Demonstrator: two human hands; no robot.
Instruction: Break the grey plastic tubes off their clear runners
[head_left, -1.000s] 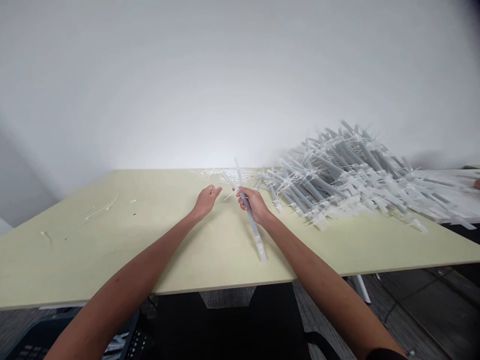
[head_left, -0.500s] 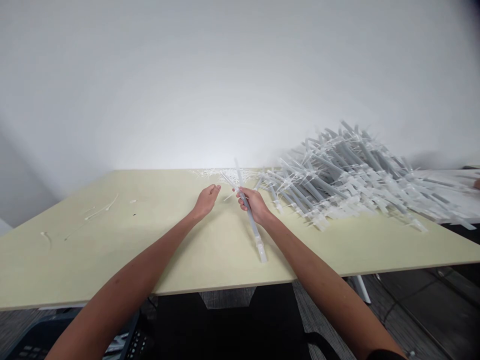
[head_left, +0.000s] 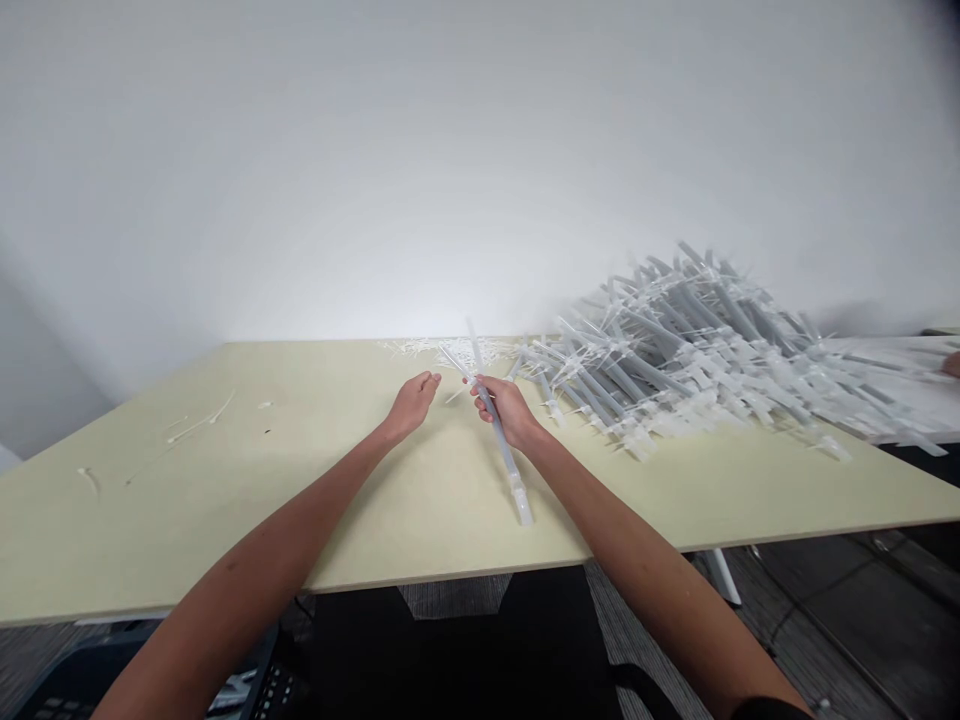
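My right hand [head_left: 510, 412] grips a long translucent plastic tube with a grey core [head_left: 504, 460], held at a slant over the table. Its white end points toward me, and its far end rises past my fingers. A thin white strip crosses the tube near my hand. My left hand [head_left: 411, 405] hangs just left of it, palm down with fingers slightly curled, holding nothing. A large heap of similar tubes with white cross-pieces [head_left: 675, 365] lies to the right of my right hand, not touching it.
The pale yellow table [head_left: 187, 500] has white plastic scraps [head_left: 442, 348] along its far edge and a few thin strips at left. A white surface [head_left: 900, 380] and another person's hand [head_left: 952, 365] are at far right. A black crate [head_left: 75, 680] sits below.
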